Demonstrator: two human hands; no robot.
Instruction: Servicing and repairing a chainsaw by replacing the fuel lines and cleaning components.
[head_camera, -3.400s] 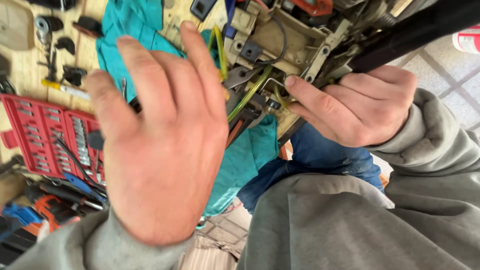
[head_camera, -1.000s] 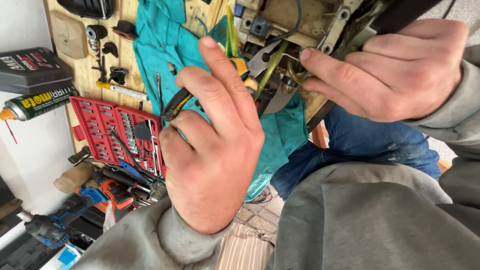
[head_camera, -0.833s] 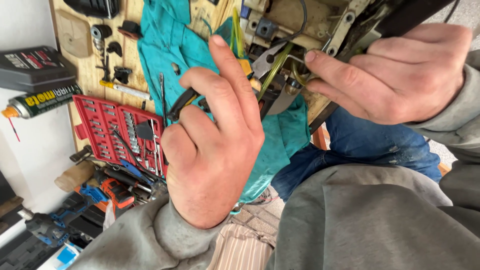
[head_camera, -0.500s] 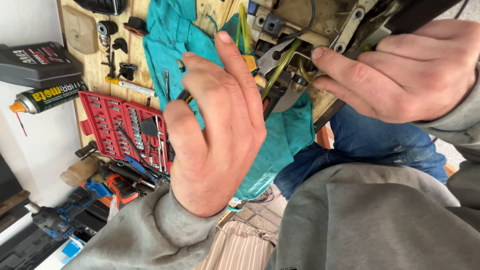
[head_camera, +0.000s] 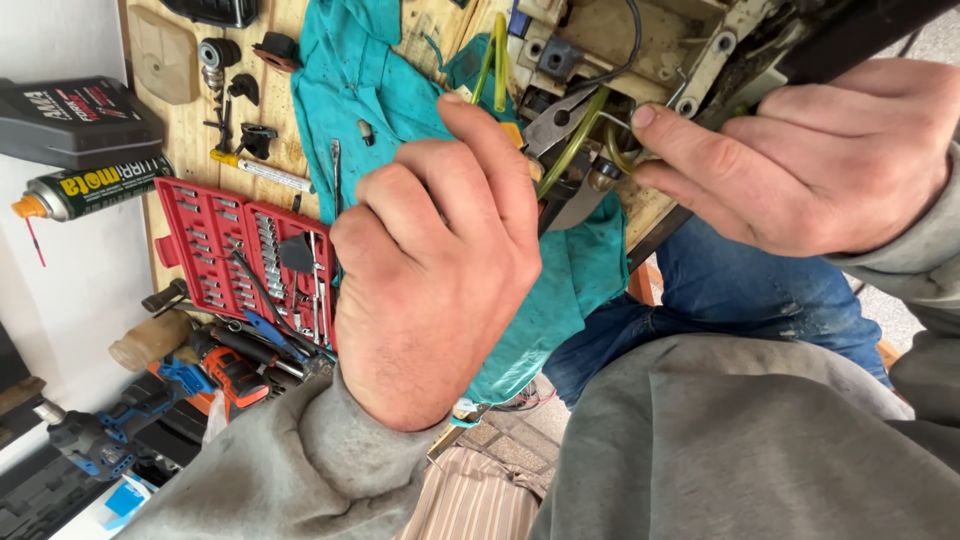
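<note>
Two hands work at the machine (head_camera: 640, 40). Left hand (head_camera: 440, 290) grips pliers (head_camera: 556, 120); right hand (head_camera: 810, 160) pinches the tube (head_camera: 580, 150).

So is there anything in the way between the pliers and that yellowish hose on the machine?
Nothing visible. The left hand holds the pliers, whose tips already sit right at the yellowish hose. The right hand pinches the hose end at the machine body, beside the tips, not between them.

The left hand (head_camera: 435, 290) has closed around the pliers (head_camera: 560, 125), jaws now at the yellow-green hose (head_camera: 580, 150).
</note>
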